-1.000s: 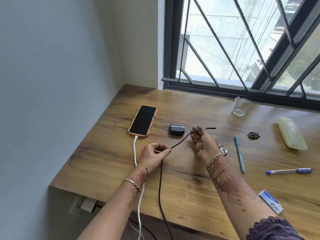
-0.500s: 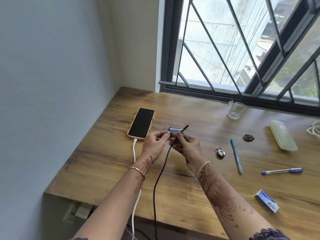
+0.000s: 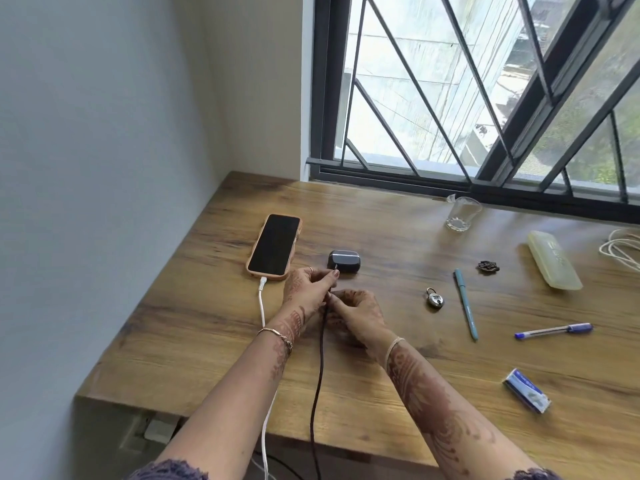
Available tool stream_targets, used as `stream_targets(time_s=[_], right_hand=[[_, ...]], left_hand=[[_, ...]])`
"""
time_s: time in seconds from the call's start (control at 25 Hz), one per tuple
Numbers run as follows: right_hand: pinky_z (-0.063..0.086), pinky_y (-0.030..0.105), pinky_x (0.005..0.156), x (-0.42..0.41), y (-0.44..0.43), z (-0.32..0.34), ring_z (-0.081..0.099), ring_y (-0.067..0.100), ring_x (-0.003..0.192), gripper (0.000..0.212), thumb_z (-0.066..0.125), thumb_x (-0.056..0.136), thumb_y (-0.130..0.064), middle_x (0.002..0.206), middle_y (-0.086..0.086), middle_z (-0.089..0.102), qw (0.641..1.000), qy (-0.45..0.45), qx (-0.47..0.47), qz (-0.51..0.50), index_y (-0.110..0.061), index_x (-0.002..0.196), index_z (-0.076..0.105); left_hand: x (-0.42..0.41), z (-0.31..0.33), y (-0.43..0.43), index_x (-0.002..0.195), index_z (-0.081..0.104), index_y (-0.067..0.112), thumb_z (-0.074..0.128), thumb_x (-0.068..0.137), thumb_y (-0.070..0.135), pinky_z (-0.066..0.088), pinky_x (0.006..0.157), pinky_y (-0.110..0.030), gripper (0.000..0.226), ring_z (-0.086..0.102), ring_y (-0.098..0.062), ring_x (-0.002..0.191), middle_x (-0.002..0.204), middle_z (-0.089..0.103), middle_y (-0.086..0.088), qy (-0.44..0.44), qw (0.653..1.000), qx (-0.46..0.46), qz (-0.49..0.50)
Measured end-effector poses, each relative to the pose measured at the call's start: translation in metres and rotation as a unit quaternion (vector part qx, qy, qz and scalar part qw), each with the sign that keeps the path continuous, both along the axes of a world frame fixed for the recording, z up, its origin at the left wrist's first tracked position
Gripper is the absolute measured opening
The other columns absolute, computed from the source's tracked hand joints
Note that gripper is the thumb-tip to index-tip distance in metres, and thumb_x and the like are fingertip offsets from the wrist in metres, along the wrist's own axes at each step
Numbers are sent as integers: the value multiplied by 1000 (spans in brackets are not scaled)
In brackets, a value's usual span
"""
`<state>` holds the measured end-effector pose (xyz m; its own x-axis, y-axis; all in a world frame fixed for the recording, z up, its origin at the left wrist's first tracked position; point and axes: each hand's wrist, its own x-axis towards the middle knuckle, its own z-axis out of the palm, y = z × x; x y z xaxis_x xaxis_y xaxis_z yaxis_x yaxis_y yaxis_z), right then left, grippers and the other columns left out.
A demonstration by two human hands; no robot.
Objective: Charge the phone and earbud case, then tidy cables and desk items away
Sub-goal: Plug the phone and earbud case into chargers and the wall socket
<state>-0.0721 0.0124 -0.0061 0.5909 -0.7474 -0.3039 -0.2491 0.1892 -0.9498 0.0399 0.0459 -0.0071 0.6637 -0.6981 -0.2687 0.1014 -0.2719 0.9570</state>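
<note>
Since half a second earlier, the right hand (image 3: 358,315) had slipped back down the black cable (image 3: 320,358) away from the earbud case (image 3: 344,261), and the plug end, which had poked up past the case, now sat low at the case's near-left corner in the left hand (image 3: 306,289). That hand's thumb and forefinger were pressed together on the cable just behind the plug, the other fingers curled loosely beneath. Whether the plug was actually seated in the case could not be told, since the fingertips covered the spot. The right hand lay just behind the left, touching it, with its fingers curled inward and its thumb and forefinger pinching the same cable a little lower. From there the cable ran straight back between the two forearms and dropped over the front edge of the wooden desk (image 3: 194,327). The earbud case rested on the desk, lid closed, just right of the phone (image 3: 273,245), which lay face up with a dark screen in a peach cover. A white cable (image 3: 262,299) was plugged into its near end and trailed off the desk beside the left wrist. Further right, well apart from the hands, lay a padlock (image 3: 434,299), a teal pen (image 3: 465,306), a blue pen (image 3: 554,330), a small dark ornament (image 3: 487,266), a pale yellow oblong box (image 3: 554,259) and a blue-and-white packet (image 3: 526,394) — with a drinking glass (image 3: 462,214) standing upright near the window frame and a coil of white cord (image 3: 623,249) at the right edge.
</note>
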Motion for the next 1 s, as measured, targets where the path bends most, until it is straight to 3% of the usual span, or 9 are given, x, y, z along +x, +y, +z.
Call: stream_targets(time_s=[0.12, 0.28, 0.36, 0.44, 0.56, 0.76, 0.84, 1.0], right_hand=[[54, 21, 57, -4, -16, -6, 66, 11, 61, 11, 66, 89, -20, 76, 6, 73, 1000, -12, 6, -18, -13, 82, 70], [57, 34, 70, -8, -52, -23, 68, 15, 64, 3, 70, 84, -23, 74, -1, 72, 967, 99, -195, -134, -24, 83, 68], [56, 37, 82, -8, -65, -24, 67, 16, 81, 22, 70, 84, -24, 92, 0, 69, 950, 110, -256, -140, -26, 106, 66], [47, 31, 94, -3, -75, -18, 59, 13, 97, 39, 65, 89, -26, 109, 3, 61, 943, 137, -290, -92, -23, 127, 58], [40, 32, 101, 13, -89, -10, 53, 21, 117, 44, 51, 95, -38, 125, 8, 53, 926, 230, -300, -8, -24, 137, 51], [42, 32, 96, 21, -98, -11, 56, 28, 116, 36, 47, 95, -46, 120, 10, 62, 922, 267, -280, 14, -24, 117, 66], [46, 31, 92, 22, -94, -8, 61, 24, 108, 27, 53, 93, -43, 112, 5, 68, 942, 216, -256, -8, -26, 108, 67], [56, 44, 85, 25, -87, -9, 69, 20, 91, 15, 65, 79, -47, 97, 1, 72, 985, 86, -147, -34, -36, 89, 63]], left_hand=[[1, -5, -2, 80, 71, 15, 75, 80, 25, 56, 72, -28, 10, 65, -14, 68, 79, 73, -6, 6, 1000, -4, 13], [0, -12, -5, 84, 73, 12, 80, 74, 21, 59, 78, -40, 15, 64, -16, 64, 81, 74, -10, -3, 999, 28, 14], [-5, -12, -9, 90, 71, 8, 80, 74, 19, 60, 72, -40, 21, 60, -13, 55, 75, 71, -6, -13, 999, 42, 16], [-9, -10, -12, 103, 66, 8, 76, 78, 19, 57, 54, -28, 29, 56, -7, 45, 70, 65, 2, -35, 997, 61, 22], [-9, -9, -15, 128, 50, 18, 74, 80, 21, 48, 41, -16, 54, 55, -2, 41, 72, 60, 6, -67, 995, 75, 14], [-5, -10, -18, 133, 51, 22, 73, 81, 17, 53, 51, -26, 57, 56, -9, 45, 65, 60, 5, -54, 996, 62, -21], [-4, -11, -16, 133, 50, 20, 73, 81, 13, 51, 46, -24, 58, 56, -7, 43, 68, 63, -1, -23, 999, 42, -20], [-4, -13, -10, 130, 51, 21, 73, 80, 7, 49, 48, -24, 57, 56, -13, 46, 64, 62, -3, 38, 999, -24, 2]])
